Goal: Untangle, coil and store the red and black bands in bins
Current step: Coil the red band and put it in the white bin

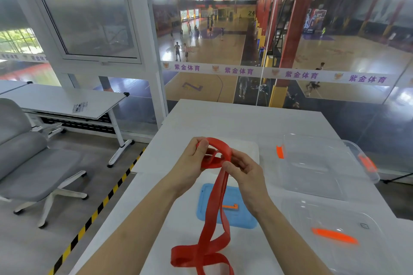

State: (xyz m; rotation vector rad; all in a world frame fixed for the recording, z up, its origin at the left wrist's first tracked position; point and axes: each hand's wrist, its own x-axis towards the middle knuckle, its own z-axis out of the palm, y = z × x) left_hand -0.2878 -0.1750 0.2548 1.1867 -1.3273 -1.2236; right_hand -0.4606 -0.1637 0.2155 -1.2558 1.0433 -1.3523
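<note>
Left hand (194, 158) and right hand (244, 174) at frame centre, fingers of both closed on the coiled top of the red band (215, 219), its loose length trailing down over a blue lid (237, 219) to the white bench (223, 118), two clear bins (312, 169) at right

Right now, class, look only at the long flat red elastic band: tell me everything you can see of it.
The long flat red elastic band is a wide, thin, rubbery-looking strip. Its upper end is wound into a small loose coil held above the white table by both hands: the left hand pinches one side, the right hand the other. From the coil a doubled length hangs down across a blue lid, ending in slack, twisted loops lying on the table's near edge.
</note>
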